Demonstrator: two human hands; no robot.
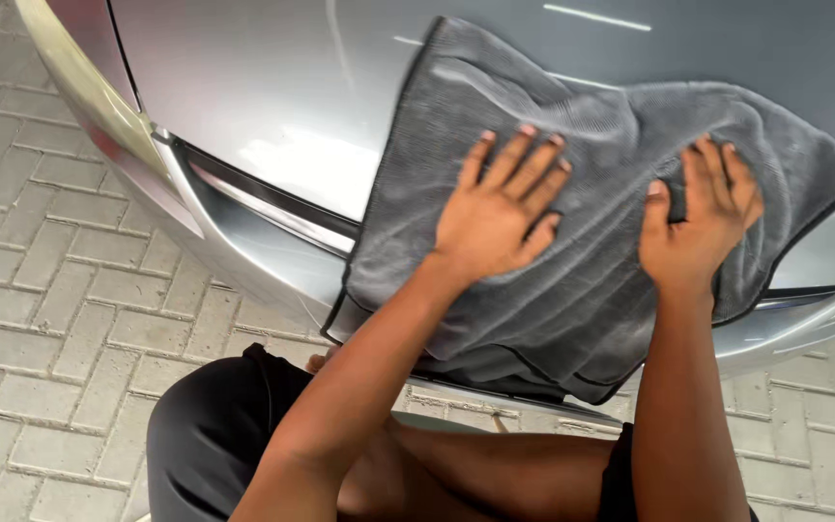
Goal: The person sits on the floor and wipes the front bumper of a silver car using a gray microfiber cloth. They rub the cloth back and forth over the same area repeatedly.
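Note:
A large grey towel with a dark edge lies spread over the silver car bonnet and hangs down over its front edge. My left hand lies flat on the towel's middle, fingers spread and pointing up. My right hand presses on the towel further right, fingers slightly curled into the cloth.
The car's front bumper with a dark trim line curves below the bonnet. A headlight sits at the upper left. Grey paving bricks cover the ground. My knees in black shorts are below.

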